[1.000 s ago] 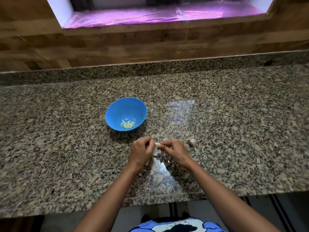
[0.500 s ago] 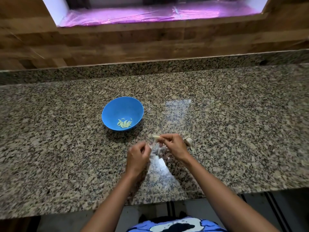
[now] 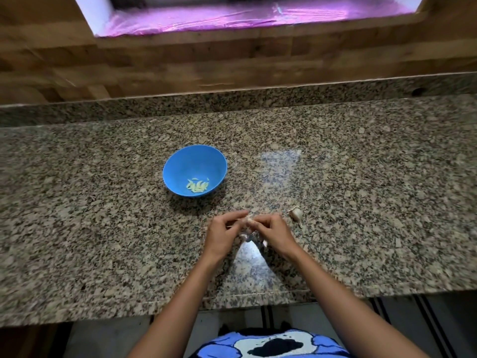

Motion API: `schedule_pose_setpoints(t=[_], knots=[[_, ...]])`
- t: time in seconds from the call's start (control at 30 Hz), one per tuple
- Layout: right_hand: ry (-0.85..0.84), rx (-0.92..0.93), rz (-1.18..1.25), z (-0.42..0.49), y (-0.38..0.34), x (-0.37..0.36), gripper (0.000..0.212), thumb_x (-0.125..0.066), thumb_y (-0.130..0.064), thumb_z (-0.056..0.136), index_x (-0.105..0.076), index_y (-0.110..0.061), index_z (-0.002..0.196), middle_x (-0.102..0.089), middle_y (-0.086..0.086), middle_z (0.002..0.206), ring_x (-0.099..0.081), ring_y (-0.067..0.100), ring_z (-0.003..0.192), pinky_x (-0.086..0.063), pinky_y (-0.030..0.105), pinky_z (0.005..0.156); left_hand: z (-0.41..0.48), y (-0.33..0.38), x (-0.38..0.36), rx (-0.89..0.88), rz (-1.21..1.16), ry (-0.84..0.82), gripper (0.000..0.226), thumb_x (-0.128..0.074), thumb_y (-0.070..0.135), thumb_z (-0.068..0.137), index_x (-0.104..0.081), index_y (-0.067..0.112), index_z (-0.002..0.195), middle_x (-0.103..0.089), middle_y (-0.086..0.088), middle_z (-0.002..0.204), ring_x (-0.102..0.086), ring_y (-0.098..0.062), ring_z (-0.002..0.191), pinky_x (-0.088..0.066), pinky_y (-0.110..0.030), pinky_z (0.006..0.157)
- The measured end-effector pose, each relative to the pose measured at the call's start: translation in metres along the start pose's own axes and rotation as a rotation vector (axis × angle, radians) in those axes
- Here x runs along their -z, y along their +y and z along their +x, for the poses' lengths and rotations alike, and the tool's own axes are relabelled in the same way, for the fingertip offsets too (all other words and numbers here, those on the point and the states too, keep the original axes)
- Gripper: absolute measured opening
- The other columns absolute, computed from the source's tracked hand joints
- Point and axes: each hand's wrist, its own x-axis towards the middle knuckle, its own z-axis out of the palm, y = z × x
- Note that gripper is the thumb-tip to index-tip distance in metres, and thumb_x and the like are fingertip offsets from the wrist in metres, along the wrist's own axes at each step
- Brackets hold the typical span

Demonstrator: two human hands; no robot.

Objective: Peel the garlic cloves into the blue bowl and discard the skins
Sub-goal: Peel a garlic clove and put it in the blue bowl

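The garlic clove (image 3: 249, 220) that is being peeled is held between the two hands, low over the bench (image 3: 103, 202) and directly in front of the person. The fingers (image 3: 233, 216) of the left hand (image 3: 222, 236) and those of the right hand (image 3: 275, 232) are curled and pinch the clove from both sides. I judge that one hand steadies it while the other pulls the skin away.

Some small pieces of skin (image 3: 244, 236) lie on the bench under the hands, probably where they fall during peeling; they are not yet discarded. Just beside the right hand lies another piece of garlic (image 3: 296, 214) with its skin on, near enough to take next. The blue bowl (image 3: 180, 161) stands further away, to the left, and holds several peeled cloves (image 3: 197, 186).
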Motion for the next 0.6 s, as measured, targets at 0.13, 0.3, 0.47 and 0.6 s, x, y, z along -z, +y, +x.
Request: schedule_pose_setpoints(t=[0.13, 0.3, 0.47, 0.6], knots=[[-0.066, -0.055, 0.170, -0.002, -0.006, -0.002, 0.026, -0.054, -0.019, 0.093, -0.071, -0.005, 0.080, -0.070, 0.012, 0.074, -0.057, 0.020, 0.059, -0.042, 0.028, 0.052, 0.004, 0.004, -0.001, 0.075, -0.141, -0.023, 0.015, -0.073, 0.002, 0.076, -0.074, 0.011, 0.088, -0.073, -0.001, 0.083, -0.069, -0.011, 0.077, -0.052, -0.019, 0.069], [-0.185, -0.327, 0.572, -0.005, -0.014, 0.009, 0.026, -0.048, -0.021, 0.095, -0.069, -0.007, 0.088, -0.067, 0.000, 0.069, -0.054, 0.009, 0.053, -0.033, 0.017, 0.044, 0.004, 0.008, 0.004, 0.285, -0.591, -0.062, 0.029, -0.068, -0.007, 0.074, -0.066, -0.003, 0.103, -0.073, -0.014, 0.088, -0.070, -0.020, 0.075, -0.056, -0.022, 0.067], [-0.174, -0.388, 0.662, -0.005, -0.014, 0.010, 0.021, -0.053, -0.022, 0.093, -0.068, -0.008, 0.090, -0.068, -0.001, 0.071, -0.057, 0.011, 0.057, -0.039, 0.017, 0.044, 0.005, 0.006, 0.006, 0.326, -0.741, -0.059, 0.032, -0.067, -0.007, 0.075, -0.066, 0.000, 0.106, -0.073, -0.014, 0.091, -0.070, -0.020, 0.080, -0.058, -0.024, 0.072], [0.139, -0.291, 0.416, -0.009, -0.002, 0.011, 0.016, -0.068, -0.020, 0.082, -0.069, -0.003, 0.081, -0.068, 0.011, 0.069, -0.060, 0.020, 0.056, -0.051, 0.026, 0.048, 0.006, -0.012, 0.039, 0.362, -0.603, 0.301, 0.024, -0.068, -0.005, 0.078, -0.068, 0.005, 0.100, -0.074, -0.009, 0.086, -0.071, -0.019, 0.077, -0.058, -0.024, 0.069]])
